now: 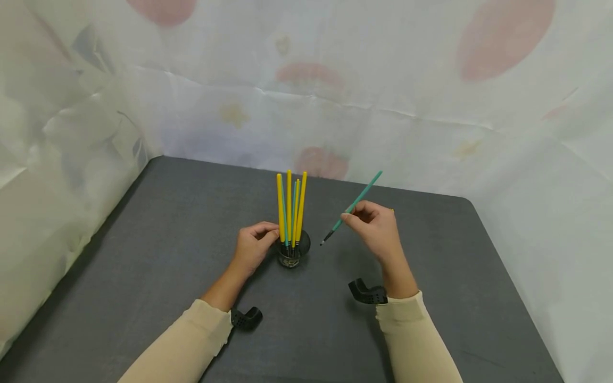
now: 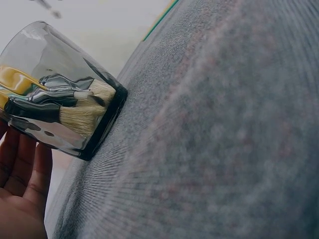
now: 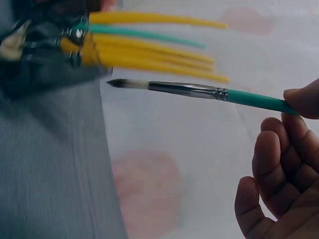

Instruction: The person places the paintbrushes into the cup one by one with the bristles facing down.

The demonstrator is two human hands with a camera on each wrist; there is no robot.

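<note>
Pale cloth printed with faint red blots hangs behind and beside a dark grey table point(image 1: 158, 255). Near the middle of the table stands a small glass cup point(image 1: 290, 255) holding several yellow and green brushes point(image 1: 289, 210) upright, bristles down. The left hand point(image 1: 254, 247) curls round the cup's left side; in the left wrist view its fingers point(image 2: 22, 169) lie against the glass. Just right of the cup, the right hand point(image 1: 375, 229) pinches a green brush point(image 1: 351, 207) by the handle, held off the table and slanting so its dark tip points down toward the cup and its handle end points up and away to the right. The other fingers of that hand hang loosely curled.

The cup looks narrow and top-heavy with tall handles, so a nudge from the slanted brush could well tip it or scatter the standing brushes. The light pinch could also let the brush slip and fall onto the table.
</note>
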